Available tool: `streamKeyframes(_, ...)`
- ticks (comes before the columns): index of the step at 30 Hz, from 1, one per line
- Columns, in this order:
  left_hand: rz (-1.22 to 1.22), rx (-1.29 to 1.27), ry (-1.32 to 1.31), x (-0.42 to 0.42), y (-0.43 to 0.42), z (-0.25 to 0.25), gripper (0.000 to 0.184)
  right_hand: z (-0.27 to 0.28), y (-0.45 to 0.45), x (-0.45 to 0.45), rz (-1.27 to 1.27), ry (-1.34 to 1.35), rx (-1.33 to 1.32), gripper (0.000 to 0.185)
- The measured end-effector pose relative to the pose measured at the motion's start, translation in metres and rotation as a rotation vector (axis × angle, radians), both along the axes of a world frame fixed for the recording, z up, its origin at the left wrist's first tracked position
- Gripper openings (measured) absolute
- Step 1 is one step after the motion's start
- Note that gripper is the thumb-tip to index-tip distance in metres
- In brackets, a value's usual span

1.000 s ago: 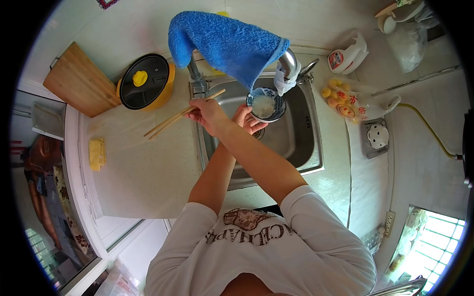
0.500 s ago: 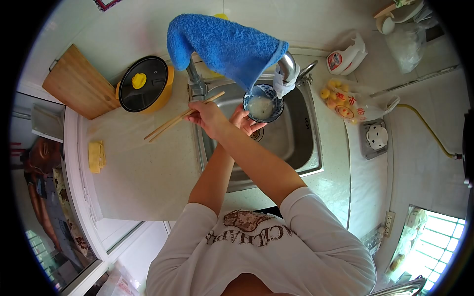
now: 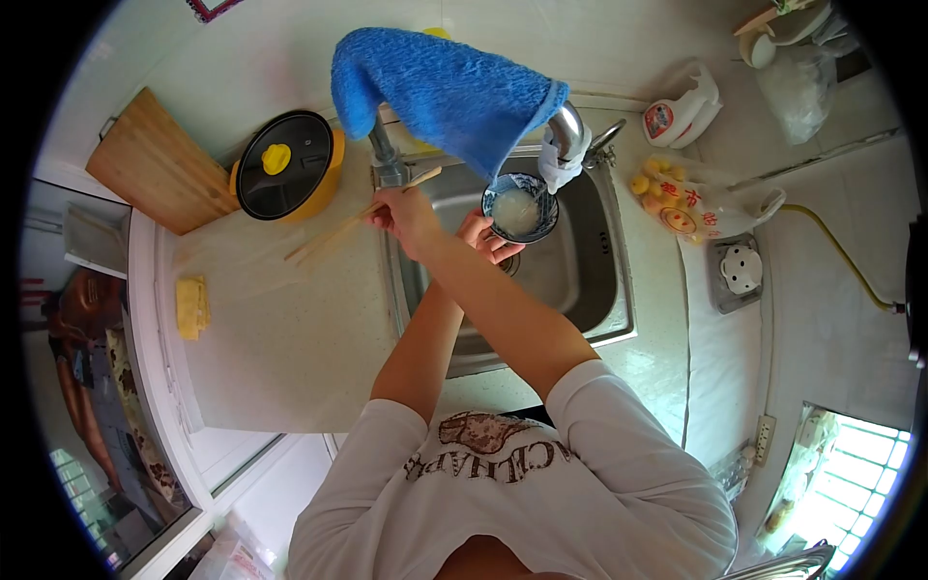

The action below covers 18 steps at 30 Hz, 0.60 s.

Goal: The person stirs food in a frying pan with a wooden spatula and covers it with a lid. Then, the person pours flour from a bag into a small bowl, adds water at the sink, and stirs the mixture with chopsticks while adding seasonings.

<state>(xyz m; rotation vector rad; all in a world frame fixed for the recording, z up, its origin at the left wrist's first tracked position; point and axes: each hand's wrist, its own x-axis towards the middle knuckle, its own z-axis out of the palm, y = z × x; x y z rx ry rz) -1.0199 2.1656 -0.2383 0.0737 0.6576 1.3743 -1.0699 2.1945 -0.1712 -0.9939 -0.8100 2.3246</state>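
My arms cross over the sink (image 3: 565, 271), the right forearm above the left. My left hand (image 3: 486, 239) holds a blue-and-white patterned bowl (image 3: 520, 207) by its lower left side; a whitish, cloudy content shows inside. The bowl is over the basin, beside the cloth-wrapped faucet (image 3: 566, 130). My right hand (image 3: 401, 220) is closed round a pair of wooden chopsticks (image 3: 425, 177) at the sink's left edge. Their far ends point left over the counter and look blurred. A blue towel (image 3: 435, 87) hangs just above the sink.
On the left are a lidded yellow pot (image 3: 287, 166), a cutting board (image 3: 159, 164) and a yellow cloth (image 3: 192, 307). To the right stand a white bottle (image 3: 684, 108), a bag of yellow fruit (image 3: 677, 198) and a small tray (image 3: 727, 292) with a white holder.
The chopsticks have shifted slightly in my right hand and their far ends are now blurred. The bowl tipped a little and moved left, then came back right. Both hands keep their hold.
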Motion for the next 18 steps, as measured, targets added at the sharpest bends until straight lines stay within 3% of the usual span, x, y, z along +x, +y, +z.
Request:
streamKeyframes(5,0.029,-0.004,0.028,-0.003,-0.008,0.004,0.034,-0.001,-0.007,0.001,-0.076,0.059,-0.071,0.017)
streamKeyframes(9,0.064,-0.023,0.034,-0.008,-0.021,-0.003,0.034,0.009,-0.040,0.046,-0.168,0.266,-0.023,0.018)
streamKeyframes(10,0.062,0.236,-0.094,-0.014,-0.030,-0.024,0.034,-0.001,-0.053,0.065,-0.163,0.108,0.350,0.017)
streamKeyframes(11,0.060,0.494,-0.222,-0.017,-0.036,-0.035,0.035,-0.001,-0.063,0.089,-0.200,0.070,0.455,0.016)
streamKeyframes(12,0.065,0.498,-0.224,-0.019,-0.035,-0.034,0.035,-0.002,-0.074,0.113,-0.241,0.026,0.557,0.015)
streamKeyframes(13,0.065,0.308,-0.112,-0.021,-0.031,-0.030,0.035,0.012,-0.083,0.140,-0.327,0.106,0.392,0.014)
streamKeyframes(15,0.071,0.003,0.040,-0.021,-0.038,-0.016,0.037,0.031,-0.098,0.189,-0.479,0.019,0.508,0.016)
streamKeyframes(16,0.075,0.004,0.036,-0.021,-0.044,-0.007,0.037,0.034,-0.098,0.214,-0.520,-0.031,0.610,0.016)
streamKeyframes(18,0.035,0.006,0.117,-0.024,-0.054,0.007,0.039,0.039,-0.091,0.246,-0.601,-0.182,0.479,0.018)
